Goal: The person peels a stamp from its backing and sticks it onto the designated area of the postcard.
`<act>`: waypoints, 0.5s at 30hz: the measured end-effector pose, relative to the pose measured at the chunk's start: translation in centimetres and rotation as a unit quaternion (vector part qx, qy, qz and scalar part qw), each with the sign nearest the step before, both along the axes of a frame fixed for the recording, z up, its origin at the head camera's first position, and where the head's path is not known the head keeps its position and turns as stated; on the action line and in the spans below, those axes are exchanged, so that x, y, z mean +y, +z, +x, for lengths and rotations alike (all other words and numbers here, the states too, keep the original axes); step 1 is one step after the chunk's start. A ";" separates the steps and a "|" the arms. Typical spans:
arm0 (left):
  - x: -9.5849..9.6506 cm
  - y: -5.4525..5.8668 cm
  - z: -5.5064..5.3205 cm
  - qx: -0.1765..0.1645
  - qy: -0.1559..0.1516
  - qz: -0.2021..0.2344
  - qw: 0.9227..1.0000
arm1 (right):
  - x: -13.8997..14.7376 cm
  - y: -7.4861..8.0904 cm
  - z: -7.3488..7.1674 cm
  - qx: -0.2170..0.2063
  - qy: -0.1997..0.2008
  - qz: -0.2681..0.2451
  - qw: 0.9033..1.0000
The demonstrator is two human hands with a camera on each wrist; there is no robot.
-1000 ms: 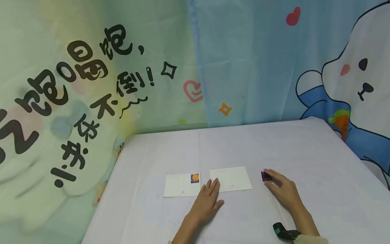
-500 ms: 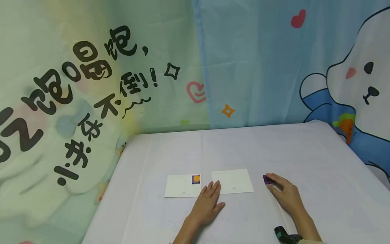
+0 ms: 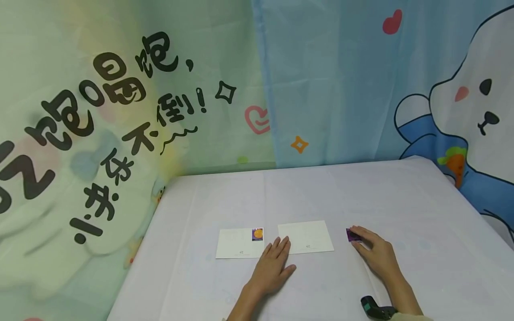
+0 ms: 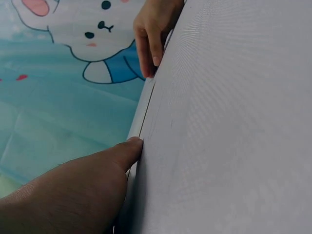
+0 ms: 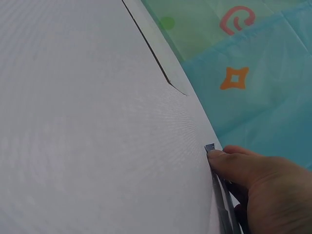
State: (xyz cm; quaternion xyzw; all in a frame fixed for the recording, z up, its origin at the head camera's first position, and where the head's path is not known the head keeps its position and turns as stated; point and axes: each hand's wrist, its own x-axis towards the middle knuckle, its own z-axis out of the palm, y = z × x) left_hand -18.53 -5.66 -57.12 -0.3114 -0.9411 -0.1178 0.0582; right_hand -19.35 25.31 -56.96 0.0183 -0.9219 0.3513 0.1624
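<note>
Two white cards lie side by side on the white tabletop. The left card bears a purple stamp with an orange disc in its upper right corner; the right card has only a tiny mark near its lower edge. My left hand rests with straight fingers, its fingertips at the right card's lower left corner. Off to the right, my right hand pinches a small dark purple stamp between thumb and fingers, low over the table. Those fingers partly cover it; in the right wrist view only a small bluish corner shows.
A black device is strapped at my right wrist. Printed curtains hang behind the table and along its left side. A long fold runs through the cloth below my right hand.
The head view has shifted slightly. Both hands, the cards and the pinched stamp stay in about the same places.
</note>
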 end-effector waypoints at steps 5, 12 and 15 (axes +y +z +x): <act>0.0 0.0 0.0 0.001 0.000 0.000 1.000 | 0.0 0.1 0.1 0.000 0.002 0.002 1.000; 0.0 0.0 0.0 -0.001 -0.001 0.007 1.000 | 0.2 0.1 0.1 -0.003 0.011 -0.011 1.000; -0.1 0.0 -0.1 -0.005 -0.002 0.011 1.000 | 0.3 0.1 0.1 -0.008 0.011 -0.020 1.000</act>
